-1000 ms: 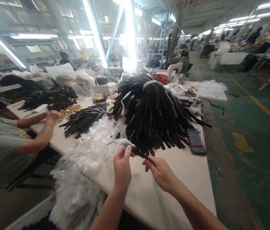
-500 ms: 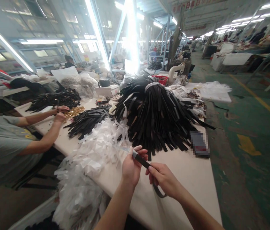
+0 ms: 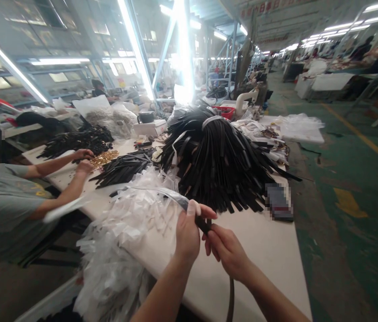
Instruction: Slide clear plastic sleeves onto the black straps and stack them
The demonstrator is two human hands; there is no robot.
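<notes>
Both of my hands are over the near part of the white table (image 3: 259, 250). My left hand (image 3: 187, 230) is closed on a black strap (image 3: 204, 225), its thumb tip wrapped in something white. From that hand the strap runs up to the left, covered by a whitish translucent wrapping (image 3: 170, 193). My right hand (image 3: 227, 250) pinches the same strap just beside the left fingers. Its loose tail hangs below the right hand past the table's near side. Beyond my hands lies a large tied bundle of black straps (image 3: 222, 156).
A heap of white plastic strips (image 3: 135, 214) spills over the table's left edge. Loose black straps (image 3: 125, 165) and gold-coloured pieces (image 3: 105, 157) lie farther back. A phone (image 3: 279, 201) rests near the right edge. At the left, a co-worker's hands (image 3: 83, 161) are by the gold pieces.
My hands have come closer together on the strap, the left shifting slightly right. The strap's tail now hangs straighter and longer. More wrapping shows stretched out left, and a blurred white strip appears near the co-worker.
</notes>
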